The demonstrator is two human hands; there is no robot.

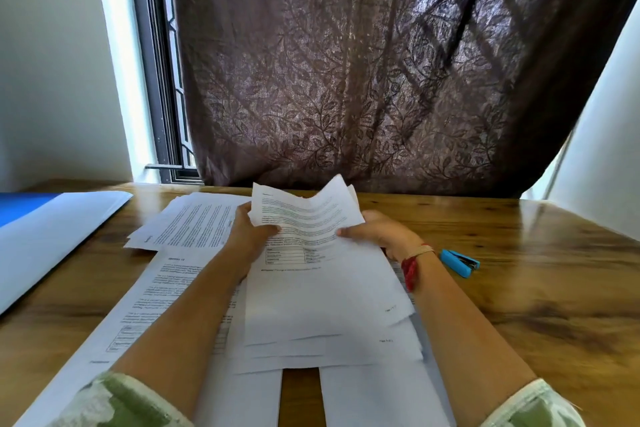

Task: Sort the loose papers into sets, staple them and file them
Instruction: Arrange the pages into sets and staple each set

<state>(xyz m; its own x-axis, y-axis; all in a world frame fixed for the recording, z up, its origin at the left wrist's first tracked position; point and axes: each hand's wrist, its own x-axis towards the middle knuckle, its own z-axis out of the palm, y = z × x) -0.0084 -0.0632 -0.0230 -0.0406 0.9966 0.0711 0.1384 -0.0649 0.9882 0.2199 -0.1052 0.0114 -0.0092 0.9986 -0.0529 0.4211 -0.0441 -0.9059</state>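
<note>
Across the far side, a dark leaf-patterned curtain (363, 80) is hanging over the window (162, 80). Below it, a wooden table (536, 270) is carrying a blue-and-white folder (45, 236) lying at its left edge. Printed loose papers (194, 222) are lying spread over the middle. The person is holding a sheaf of papers (322, 288) above them, its far end curling upward. The left hand (249, 236) and right hand (384, 234) are pinching its sides, thumbs pressing on top, other fingers hidden behind. A blue stapler (460, 263) is lying just right of the right wrist.
</note>
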